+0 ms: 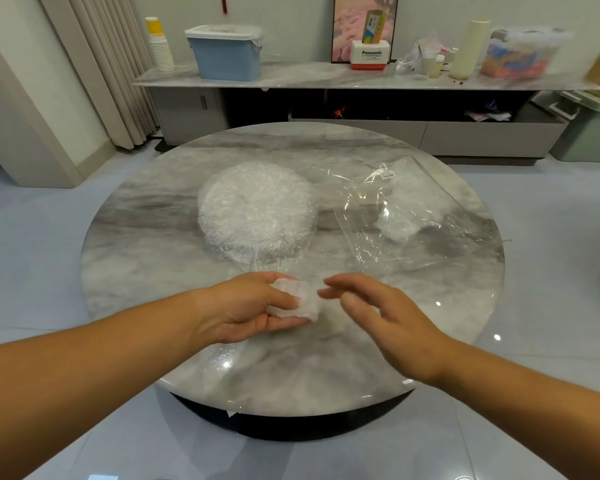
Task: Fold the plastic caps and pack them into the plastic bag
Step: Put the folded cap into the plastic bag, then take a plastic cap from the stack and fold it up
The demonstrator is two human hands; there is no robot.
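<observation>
left hand (246,306) pinches folded cap (297,301) between thumb and fingers | right hand (378,313) spread, just beside cap | stack (257,209) beyond grip | bag (406,216) beyond, right

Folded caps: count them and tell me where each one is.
2. One folded cap is held by the left hand; a second cap lies inside the bag. Others could be hidden in the bag's wrinkles.

Tub (523,53) at 1 o'clock was blurred. Bag label (388,174) was unreadable. L hand (246,306) hid pt of cap (303,301).
</observation>
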